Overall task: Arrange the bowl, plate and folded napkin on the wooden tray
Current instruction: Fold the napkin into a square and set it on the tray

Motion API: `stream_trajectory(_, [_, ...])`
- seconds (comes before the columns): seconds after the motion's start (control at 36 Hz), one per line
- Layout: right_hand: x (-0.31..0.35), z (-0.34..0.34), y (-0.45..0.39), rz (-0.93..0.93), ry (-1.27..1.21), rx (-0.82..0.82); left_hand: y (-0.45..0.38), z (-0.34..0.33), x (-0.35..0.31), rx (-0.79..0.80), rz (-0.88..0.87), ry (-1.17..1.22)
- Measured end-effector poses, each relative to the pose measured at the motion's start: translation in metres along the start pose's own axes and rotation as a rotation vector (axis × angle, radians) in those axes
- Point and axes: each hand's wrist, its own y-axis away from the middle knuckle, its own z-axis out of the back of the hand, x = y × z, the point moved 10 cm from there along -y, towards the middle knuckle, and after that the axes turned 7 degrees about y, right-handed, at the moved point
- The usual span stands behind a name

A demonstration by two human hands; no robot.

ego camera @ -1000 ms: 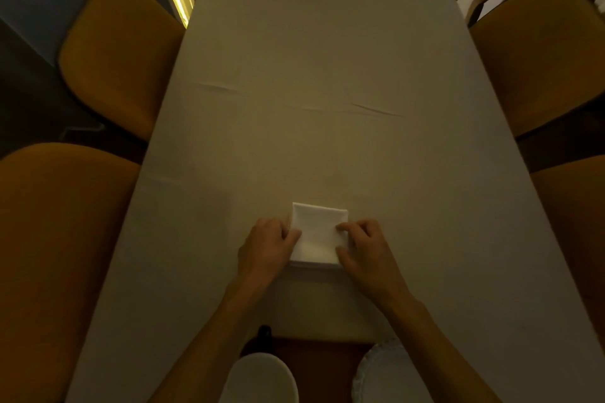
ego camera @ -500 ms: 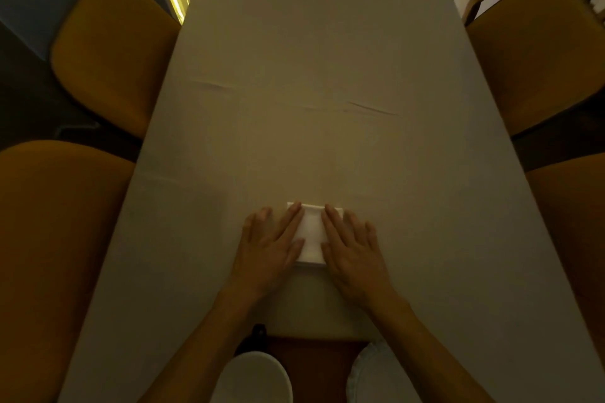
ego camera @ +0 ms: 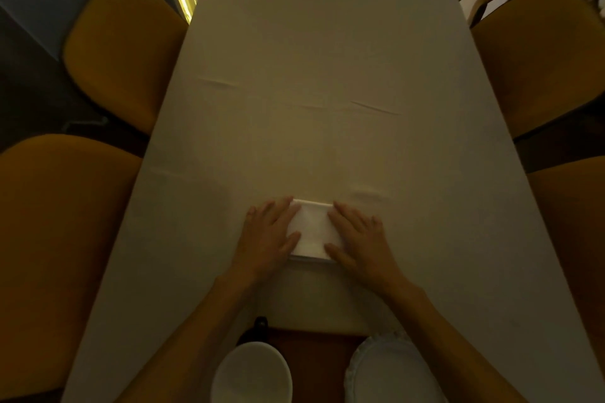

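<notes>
A white folded napkin [ego camera: 312, 230] lies flat on the tablecloth in front of me. My left hand [ego camera: 266, 235] rests flat on its left edge with the fingers spread. My right hand [ego camera: 360, 239] lies flat on its right edge in the same way. Neither hand grips it. Below my forearms, at the bottom edge of the view, a dark wooden tray [ego camera: 314, 357] carries a white bowl [ego camera: 252, 376] on the left and a white plate with a frilled rim [ego camera: 389, 373] on the right. Both are partly cut off by the frame.
A long table with a pale cloth [ego camera: 327, 75] runs away from me. Mustard chairs stand along both sides, two on the left [ego camera: 121, 49] [ego camera: 55, 255] and two on the right [ego camera: 540, 52] [ego camera: 576, 239]. A small black object [ego camera: 261, 322] sits at the tray's far left corner.
My hands went from pinching the napkin's sides to lying flat over it, then slid apart toward its left and right edges, uncovering its middle.
</notes>
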Motion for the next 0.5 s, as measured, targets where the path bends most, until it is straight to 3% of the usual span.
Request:
stream_trajectory(0.08, [-0.012, 0.029, 0.003, -0.058, -0.140, -0.209, 0.000, 0.026, 0.016, -0.218, 0.170, 0.261])
stream_trajectory(0.17, [-0.028, 0.039, 0.003, -0.199, -0.208, -0.266, -0.001, 0.025, 0.031, -0.192, 0.373, 0.391])
stream_trajectory(0.28, [-0.047, 0.025, 0.001, -0.416, -0.371, -0.125, -0.002, 0.011, 0.041, -0.075, 0.529, 0.430])
stream_trajectory(0.5, [-0.059, -0.003, -0.005, -0.622, -0.445, 0.066, -0.017, -0.010, 0.049, 0.118, 0.680, 0.438])
